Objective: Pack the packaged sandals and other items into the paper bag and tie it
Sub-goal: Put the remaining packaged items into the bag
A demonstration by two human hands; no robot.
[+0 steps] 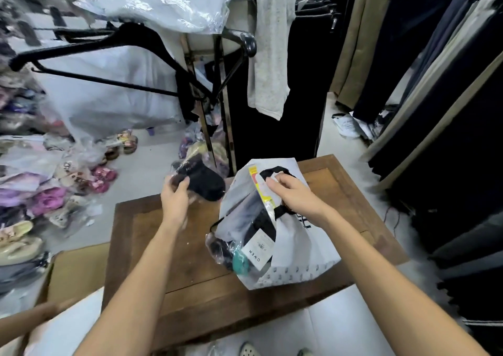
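Observation:
A white paper bag (296, 249) with black cord handles lies tilted on the wooden table (190, 260), its mouth facing left. Packaged items fill it: a dark garment with an "OWEN" tag (258, 249) and a clear packet with dark and teal items (231, 255) poking out at the mouth. My right hand (295, 192) grips the bag's upper rim beside a yellow-edged packet (262, 192). My left hand (175, 199) holds a clear plastic packet of black sandals (202, 181) just left of the bag, above the table's far edge.
Heaps of bagged sandals (54, 192) cover the floor at left. A cardboard box (76, 268) sits by the table's left side. Black hangers (109, 45) and a bagged garment hang ahead. Dark clothes racks (435, 97) line the right. Another person's hand (40, 312) shows at lower left.

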